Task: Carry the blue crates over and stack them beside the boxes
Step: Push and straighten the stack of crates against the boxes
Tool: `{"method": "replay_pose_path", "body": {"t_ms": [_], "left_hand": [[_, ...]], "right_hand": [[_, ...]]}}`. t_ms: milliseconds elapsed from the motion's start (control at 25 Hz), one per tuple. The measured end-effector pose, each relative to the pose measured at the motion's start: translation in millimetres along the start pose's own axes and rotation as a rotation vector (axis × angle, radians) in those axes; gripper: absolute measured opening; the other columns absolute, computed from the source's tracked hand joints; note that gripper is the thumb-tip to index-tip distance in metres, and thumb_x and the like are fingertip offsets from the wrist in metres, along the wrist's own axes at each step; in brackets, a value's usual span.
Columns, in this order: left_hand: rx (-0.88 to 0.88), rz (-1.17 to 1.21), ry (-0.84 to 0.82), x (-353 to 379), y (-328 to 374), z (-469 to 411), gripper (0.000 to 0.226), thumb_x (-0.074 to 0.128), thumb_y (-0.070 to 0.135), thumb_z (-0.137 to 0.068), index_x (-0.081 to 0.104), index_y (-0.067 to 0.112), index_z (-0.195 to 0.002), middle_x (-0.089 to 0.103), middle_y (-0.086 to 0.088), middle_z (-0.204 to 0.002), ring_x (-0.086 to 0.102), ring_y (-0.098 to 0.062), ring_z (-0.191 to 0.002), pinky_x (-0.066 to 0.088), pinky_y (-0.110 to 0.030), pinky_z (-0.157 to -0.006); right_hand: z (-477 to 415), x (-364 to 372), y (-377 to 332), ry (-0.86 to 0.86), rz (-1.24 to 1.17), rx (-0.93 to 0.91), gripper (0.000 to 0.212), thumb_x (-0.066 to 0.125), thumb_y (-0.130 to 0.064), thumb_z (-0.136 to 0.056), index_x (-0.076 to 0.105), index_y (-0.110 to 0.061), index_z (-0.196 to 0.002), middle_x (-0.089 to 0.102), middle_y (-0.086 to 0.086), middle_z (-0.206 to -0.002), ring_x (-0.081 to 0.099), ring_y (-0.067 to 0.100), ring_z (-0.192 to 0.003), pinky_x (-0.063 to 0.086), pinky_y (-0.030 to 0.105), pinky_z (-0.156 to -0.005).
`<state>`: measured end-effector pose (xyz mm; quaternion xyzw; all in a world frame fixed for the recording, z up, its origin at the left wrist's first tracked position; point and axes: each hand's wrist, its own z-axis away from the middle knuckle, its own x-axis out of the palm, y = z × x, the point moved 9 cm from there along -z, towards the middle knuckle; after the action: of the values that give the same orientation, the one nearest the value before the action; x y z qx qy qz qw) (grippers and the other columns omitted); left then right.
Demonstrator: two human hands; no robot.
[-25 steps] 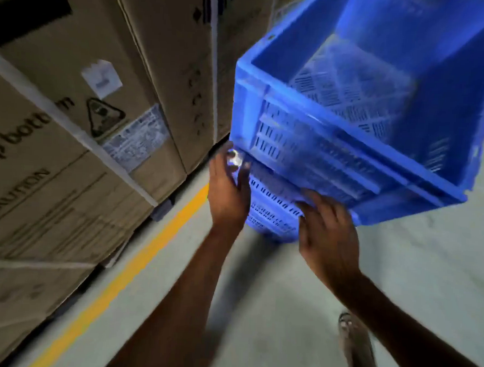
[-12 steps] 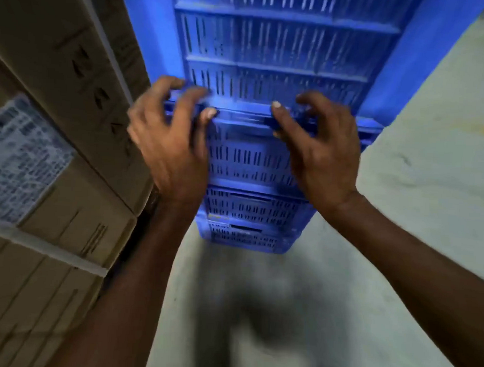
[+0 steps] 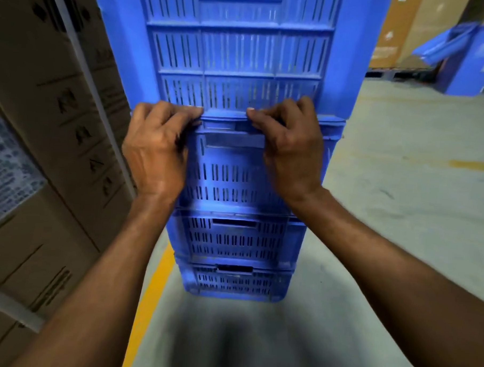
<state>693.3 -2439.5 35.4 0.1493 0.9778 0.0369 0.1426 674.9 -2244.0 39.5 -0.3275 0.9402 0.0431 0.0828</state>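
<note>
A stack of blue slotted crates (image 3: 234,238) rises from the floor right in front of me, beside tall cardboard boxes (image 3: 52,125) on the left. The top crate (image 3: 238,52) sits upright on the stack and fills the upper middle of the view. My left hand (image 3: 156,149) and my right hand (image 3: 289,149) both curl their fingers over the rim where the top crate meets the crate below it, left and right of the handle slot.
A yellow floor line (image 3: 152,298) runs along the foot of the boxes. Grey concrete floor (image 3: 400,204) spreads to the right. At the far right stand another blue bin (image 3: 473,57) and more cardboard boxes (image 3: 402,32).
One second ago I held the crate tilted in the air. It now stands upright on the stack, and both hands have moved to grip the rim at its base.
</note>
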Motion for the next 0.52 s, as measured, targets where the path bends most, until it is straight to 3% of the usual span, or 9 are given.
{"method": "replay_pose_path", "body": {"t_ms": [320, 440, 520], "left_hand": [[0.043, -0.015, -0.054, -3.7, 5.1, -4.7, 0.024, 0.062, 0.015, -0.097, 0.074, 0.024, -0.117, 0.07, 0.004, -0.101, 0.053, -0.022, -0.092, 0.04, -0.022, -0.074], [0.021, 0.0, -0.11, -13.3, 7.0, 5.6, 0.023, 0.056, 0.022, -0.103, 0.07, 0.021, -0.121, 0.068, 0.002, -0.116, 0.057, -0.025, -0.102, 0.047, -0.034, -0.075], [0.03, 0.003, -0.168, -5.4, 7.4, 34.5, 0.023, 0.054, 0.027, -0.104, 0.067, 0.02, -0.123, 0.062, 0.002, -0.127, 0.057, -0.026, -0.108, 0.049, -0.038, -0.074]], "right_hand": [[-0.1, -3.7, -6.4, -0.032, 0.071, -0.048, 0.029, 0.059, 0.004, -0.09, 0.075, -0.008, -0.111, 0.069, 0.009, -0.089, 0.058, 0.032, -0.079, 0.049, 0.04, -0.063], [13.4, -6.9, -7.0, -0.135, 0.108, -0.084, 0.045, 0.057, 0.012, -0.087, 0.068, -0.008, -0.125, 0.068, 0.01, -0.118, 0.057, 0.033, -0.102, 0.05, 0.037, -0.084], [38.1, -11.8, -6.6, -0.143, 0.151, -0.128, 0.04, 0.054, 0.009, -0.093, 0.066, -0.007, -0.127, 0.06, 0.015, -0.136, 0.051, 0.033, -0.123, 0.044, 0.036, -0.102]]}}
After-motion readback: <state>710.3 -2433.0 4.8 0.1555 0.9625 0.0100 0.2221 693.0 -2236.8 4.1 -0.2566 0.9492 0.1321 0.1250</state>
